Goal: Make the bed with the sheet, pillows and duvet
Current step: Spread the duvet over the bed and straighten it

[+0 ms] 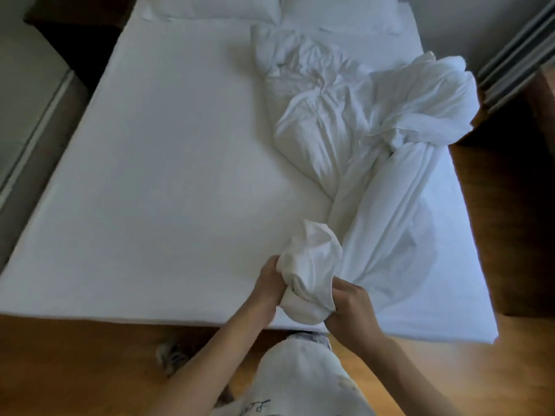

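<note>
The crumpled white fabric duvet [360,121] lies bunched on the side of the bed beyond the right hand [350,310], trailing down into a twisted end that both hands grip at the foot edge. The left hand [270,283] curls its fingers into the bundled end from one side, and the right hand clenches it from the other. Past the left hand stretches the smooth white fitted sheet [165,175], with two white pillows [228,7] at the far head end and warm brown wooden floor [90,355] beneath the arms.
</note>
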### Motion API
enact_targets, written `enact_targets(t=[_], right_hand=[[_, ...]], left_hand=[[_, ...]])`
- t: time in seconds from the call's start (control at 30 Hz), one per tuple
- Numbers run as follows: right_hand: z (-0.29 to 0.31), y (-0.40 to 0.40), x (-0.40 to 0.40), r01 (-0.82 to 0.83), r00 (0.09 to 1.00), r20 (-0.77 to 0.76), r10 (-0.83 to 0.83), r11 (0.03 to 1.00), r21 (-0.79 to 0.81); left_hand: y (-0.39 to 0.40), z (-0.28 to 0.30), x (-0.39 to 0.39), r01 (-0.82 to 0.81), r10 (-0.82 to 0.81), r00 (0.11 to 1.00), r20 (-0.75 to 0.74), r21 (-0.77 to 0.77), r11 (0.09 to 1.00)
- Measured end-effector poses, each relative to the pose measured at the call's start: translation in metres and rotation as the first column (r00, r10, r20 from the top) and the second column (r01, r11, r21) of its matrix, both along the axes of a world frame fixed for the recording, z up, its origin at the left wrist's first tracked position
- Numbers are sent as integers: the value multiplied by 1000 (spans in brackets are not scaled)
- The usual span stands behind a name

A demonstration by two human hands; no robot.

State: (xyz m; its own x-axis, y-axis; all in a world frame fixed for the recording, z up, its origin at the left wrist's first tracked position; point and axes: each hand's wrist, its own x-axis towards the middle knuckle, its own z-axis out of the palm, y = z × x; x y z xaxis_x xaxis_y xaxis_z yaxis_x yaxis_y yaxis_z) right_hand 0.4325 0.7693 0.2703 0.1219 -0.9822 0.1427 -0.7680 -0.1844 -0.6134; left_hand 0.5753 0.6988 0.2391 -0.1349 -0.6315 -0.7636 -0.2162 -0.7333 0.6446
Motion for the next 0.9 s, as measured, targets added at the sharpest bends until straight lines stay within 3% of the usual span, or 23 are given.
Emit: enact_targets(t=[0.2,0.4,0.5,0.7,0.9], right_hand=[[-4,-34,170,97,993,-57,-105,986,-138],[-20,-49,411,211,974,-69,-214,976,-50],[-13,-48,508,217,975,-76,-210,970,105],[-3,-56,591,325,942,-161,-295,922,210],[0,-90,626,421,904,-127,-409,902,96]], left_hand=[[-58,25,171,86,-102,994,-36,-303,949],[-97,26,413,209,-251,967,-49,-418,884],[-107,30,509,258,-299,953,-47,-393,883],[-112,24,594,232,-275,956,-101,-313,921],[-131,20,634,184,-238,964,-118,-351,918]])
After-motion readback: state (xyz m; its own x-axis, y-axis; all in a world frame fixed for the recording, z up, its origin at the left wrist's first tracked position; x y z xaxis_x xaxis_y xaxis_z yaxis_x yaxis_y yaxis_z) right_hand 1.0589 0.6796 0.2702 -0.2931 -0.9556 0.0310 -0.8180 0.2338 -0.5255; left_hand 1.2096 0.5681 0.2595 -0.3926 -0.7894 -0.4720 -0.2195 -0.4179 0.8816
